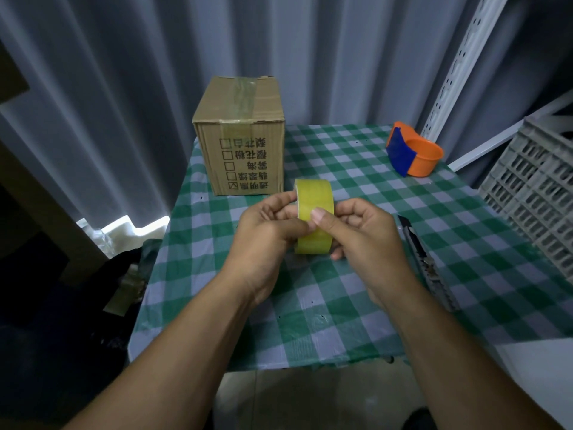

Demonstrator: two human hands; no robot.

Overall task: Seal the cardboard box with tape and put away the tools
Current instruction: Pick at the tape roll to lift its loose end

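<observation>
- Above the checked table (pixel 356 187), left hand (pixel 263 231) and right hand (pixel 366 234) both pinch the yellow tape roll (pixel 313 206)
- Behind it stands the cardboard box (pixel 242 131)
- Right of the hands lies a knife (pixel 424 259)

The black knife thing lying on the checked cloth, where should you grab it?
Take the long black utility knife around the middle of its handle, coming down from above with the right hand, which is nearest. It lies flat on the green checked tablecloth, long and narrow, so fingers can pinch its two long sides. Whether the blade is out cannot be told.
</observation>
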